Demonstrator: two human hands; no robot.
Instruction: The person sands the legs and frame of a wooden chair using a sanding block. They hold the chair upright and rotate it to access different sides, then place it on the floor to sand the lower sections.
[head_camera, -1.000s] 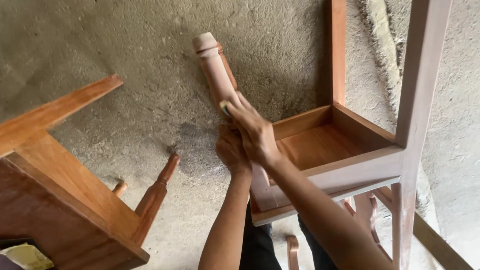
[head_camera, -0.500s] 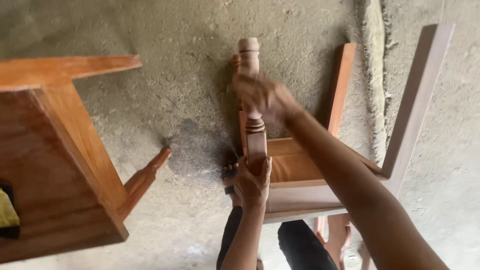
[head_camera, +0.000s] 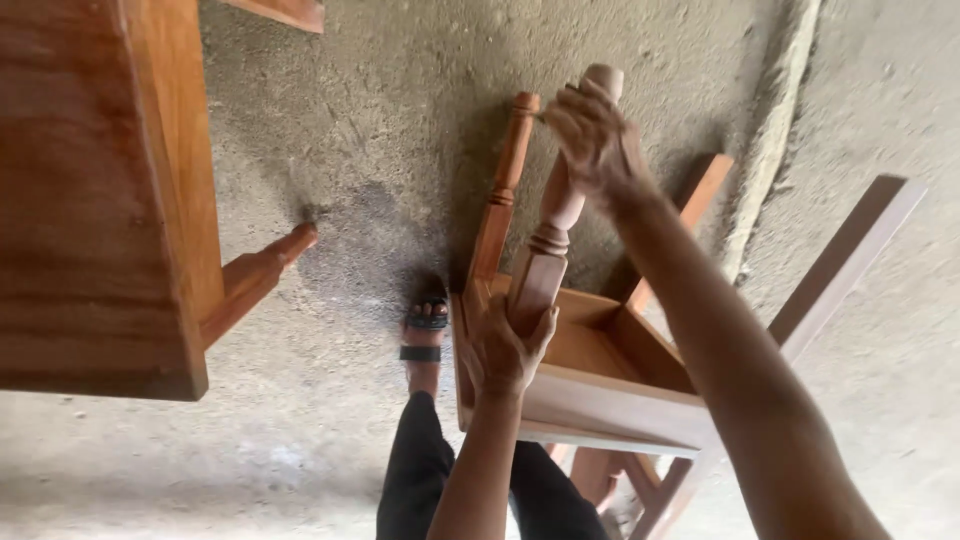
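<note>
An upturned wooden chair (head_camera: 610, 395) stands in front of me with its turned legs pointing up. My right hand (head_camera: 592, 135) wraps around the upper end of the nearer turned leg (head_camera: 550, 235). My left hand (head_camera: 500, 350) grips the square base of that same leg where it meets the seat frame. A second turned leg (head_camera: 500, 190) rises just to the left of it. The chair's straight back posts (head_camera: 840, 265) slant off to the right.
A second piece of brown wooden furniture (head_camera: 100, 190) fills the left side, with one turned leg (head_camera: 262, 270) pointing toward the middle. My sandalled foot (head_camera: 425, 335) and dark trouser legs are below. The concrete floor has a raised ridge (head_camera: 765, 180) at right.
The view has swung right, so the furniture at left looms larger. The chair has tilted, and a second turned leg and my foot have come into sight. Both hands keep hold of the leg.
</note>
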